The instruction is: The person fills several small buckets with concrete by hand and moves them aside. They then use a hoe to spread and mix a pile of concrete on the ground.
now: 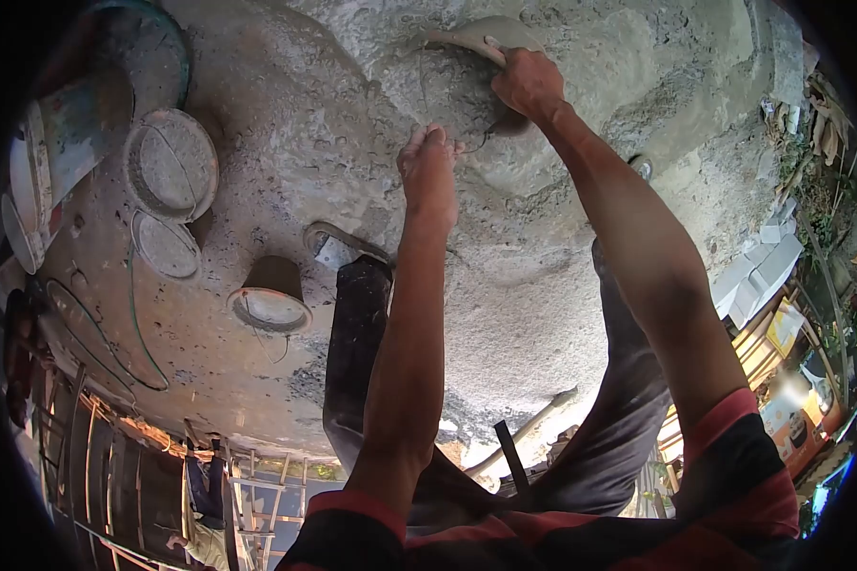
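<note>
My right hand (528,84) is closed on the pale curved rim of a grey bucket (516,36), which lies tilted over wet grey mortar (600,86). A thin wire handle (424,81) arcs from the bucket to my left hand (428,164), whose fingers are curled around it. The two hands are apart, with the left one lower and closer to my body. The bucket's inside is mostly hidden by my right hand and by shadow.
Left of my legs are a bucket (269,295) and round mortar-coated pans (171,164), (166,245). A green hose (146,357) curves nearby. A pile of grey blocks (760,271) stands at right. Another person (207,495) is at the lower left, by wooden frames.
</note>
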`<action>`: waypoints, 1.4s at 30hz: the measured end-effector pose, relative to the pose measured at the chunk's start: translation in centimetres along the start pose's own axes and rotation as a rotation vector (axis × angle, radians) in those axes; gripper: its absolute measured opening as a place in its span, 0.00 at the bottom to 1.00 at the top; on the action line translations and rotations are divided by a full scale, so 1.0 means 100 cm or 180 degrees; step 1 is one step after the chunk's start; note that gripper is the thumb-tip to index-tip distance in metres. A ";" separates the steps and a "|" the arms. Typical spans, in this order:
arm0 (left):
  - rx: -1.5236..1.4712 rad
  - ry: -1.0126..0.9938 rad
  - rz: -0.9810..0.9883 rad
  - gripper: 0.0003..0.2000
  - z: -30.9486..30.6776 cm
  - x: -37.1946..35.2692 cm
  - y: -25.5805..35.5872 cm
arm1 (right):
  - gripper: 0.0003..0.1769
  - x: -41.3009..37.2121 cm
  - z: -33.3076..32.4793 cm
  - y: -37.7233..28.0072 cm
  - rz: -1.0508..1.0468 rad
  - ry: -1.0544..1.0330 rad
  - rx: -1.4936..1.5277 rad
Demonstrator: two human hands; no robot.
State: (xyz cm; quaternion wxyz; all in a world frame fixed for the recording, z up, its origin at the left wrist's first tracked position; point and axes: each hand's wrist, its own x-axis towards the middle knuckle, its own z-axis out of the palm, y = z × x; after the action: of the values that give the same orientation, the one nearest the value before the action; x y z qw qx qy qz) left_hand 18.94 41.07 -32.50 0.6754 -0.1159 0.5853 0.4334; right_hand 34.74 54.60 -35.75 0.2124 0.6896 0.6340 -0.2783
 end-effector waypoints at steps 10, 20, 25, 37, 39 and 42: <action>0.1008 0.0593 0.0317 0.13 0.142 -0.066 0.031 | 0.20 0.048 0.000 0.121 -0.0648 -0.0507 0.2233; 0.1359 0.0855 0.0719 0.13 -0.033 -0.254 0.137 | 0.19 -0.146 -0.005 -0.037 -0.0580 -0.0886 0.2834; 0.1413 0.1550 0.0921 0.15 -0.172 -0.374 0.197 | 0.39 -0.289 0.003 -0.183 -0.0916 -0.2048 0.3130; 0.1917 0.2535 0.0993 0.12 -0.571 -0.359 0.236 | 0.31 -0.410 0.137 -0.116 0.0454 -0.2557 0.1404; 0.1665 0.2315 0.0966 0.10 -0.655 -0.318 0.222 | 0.30 -0.407 0.133 -0.072 0.0810 -0.2495 0.1244; 0.1069 0.2020 0.1219 0.11 -0.761 -0.255 0.187 | 0.27 -0.403 0.105 -0.028 0.1183 -0.2224 0.1032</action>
State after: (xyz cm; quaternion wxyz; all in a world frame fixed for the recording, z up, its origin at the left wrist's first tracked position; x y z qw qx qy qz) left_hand -45.47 -9.72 -25.13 0.3778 -0.0208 0.8383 0.3925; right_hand 29.10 17.63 -17.20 0.3498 0.6809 0.3369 -0.5482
